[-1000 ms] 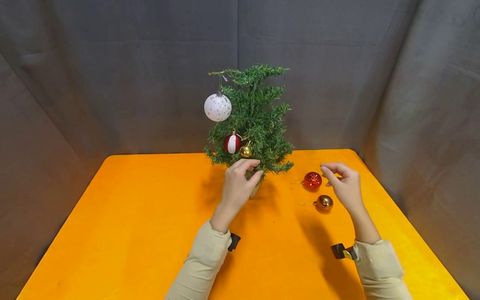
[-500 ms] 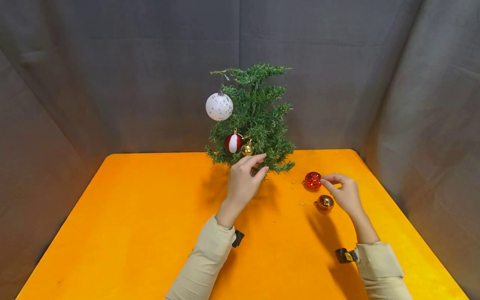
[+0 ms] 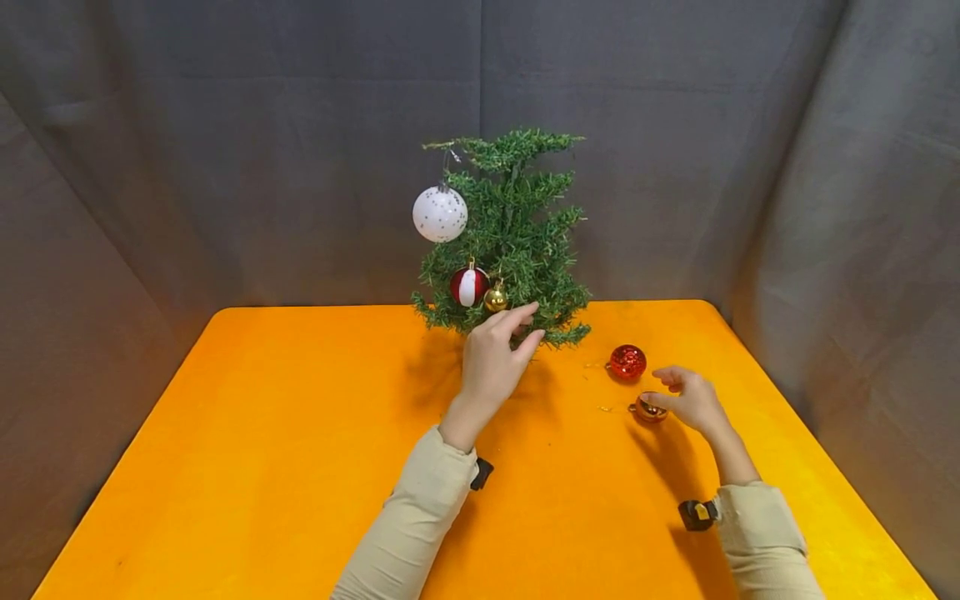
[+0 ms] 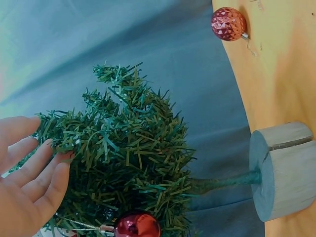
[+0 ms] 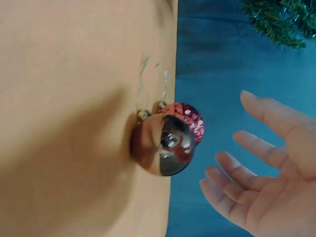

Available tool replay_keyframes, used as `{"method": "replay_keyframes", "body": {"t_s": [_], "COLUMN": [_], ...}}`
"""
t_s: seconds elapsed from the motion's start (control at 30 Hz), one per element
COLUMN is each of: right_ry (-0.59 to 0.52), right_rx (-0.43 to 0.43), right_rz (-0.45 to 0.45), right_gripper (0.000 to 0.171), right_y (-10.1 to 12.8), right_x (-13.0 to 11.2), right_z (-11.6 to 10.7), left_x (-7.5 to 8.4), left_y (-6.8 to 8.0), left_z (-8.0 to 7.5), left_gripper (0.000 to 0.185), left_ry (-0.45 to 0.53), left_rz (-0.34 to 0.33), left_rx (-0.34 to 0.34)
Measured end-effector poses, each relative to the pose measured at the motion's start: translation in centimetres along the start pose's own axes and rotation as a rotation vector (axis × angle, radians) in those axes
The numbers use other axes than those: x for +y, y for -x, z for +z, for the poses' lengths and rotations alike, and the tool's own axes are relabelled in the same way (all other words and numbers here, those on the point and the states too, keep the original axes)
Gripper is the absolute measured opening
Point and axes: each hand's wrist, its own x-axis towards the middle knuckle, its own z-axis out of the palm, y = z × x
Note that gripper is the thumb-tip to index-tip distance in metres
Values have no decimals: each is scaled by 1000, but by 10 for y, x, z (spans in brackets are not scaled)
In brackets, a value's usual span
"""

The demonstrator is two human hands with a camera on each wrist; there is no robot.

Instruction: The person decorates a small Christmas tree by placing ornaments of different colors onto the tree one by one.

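Note:
A small green artificial Christmas tree [image 3: 517, 233] stands upright at the middle of the table. My left hand [image 3: 495, 354] is raised by its lower front branches, fingers loosely bent and holding nothing; whether the fingertips touch the needles I cannot tell. On the tree hang a white dotted bauble [image 3: 440, 214], a red-and-white striped bauble [image 3: 469, 286] and a small gold bauble [image 3: 496, 297]. My right hand [image 3: 693, 402] hovers over a shiny bronze bauble [image 5: 165, 145], its fingers spread and apart from it in the right wrist view. Just behind lies a red glittery bauble [image 3: 627, 362].
The orange table [image 3: 285, 467] has rounded far corners. Grey curtains [image 3: 300, 150] close in the back and both sides. A thick wooden base [image 4: 284, 168] carries the tree's trunk. Gold thread loops [image 3: 603, 409] trail from the two loose baubles.
My right hand has come down and nearer, from beside the red bauble to above the bronze one. The left hand has shifted slightly right and up along the tree. The baubles stay in place.

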Motion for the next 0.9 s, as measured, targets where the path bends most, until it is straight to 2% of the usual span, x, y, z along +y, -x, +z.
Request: {"method": "replay_keyframes", "body": {"t_s": [0.13, 0.27, 0.57, 0.9], "right_ry": [-13, -43, -82, -107], "right_rx": [-93, -139, -150, -156], "right_rz": [56, 88, 108, 146], "right_gripper": [56, 62, 61, 66], "right_y": [0, -1, -1, -2], "right_x": [7, 15, 26, 38], "right_z": [1, 4, 11, 17], "left_x": [0, 1, 0, -1], "left_y": [0, 1, 2, 0], "left_z": [2, 4, 13, 15], "left_gripper": [32, 31, 27, 25], "left_ry": [1, 9, 66, 88], "left_rz": [-15, -24, -31, -53], "left_rx": [-2, 11, 61, 80]}}
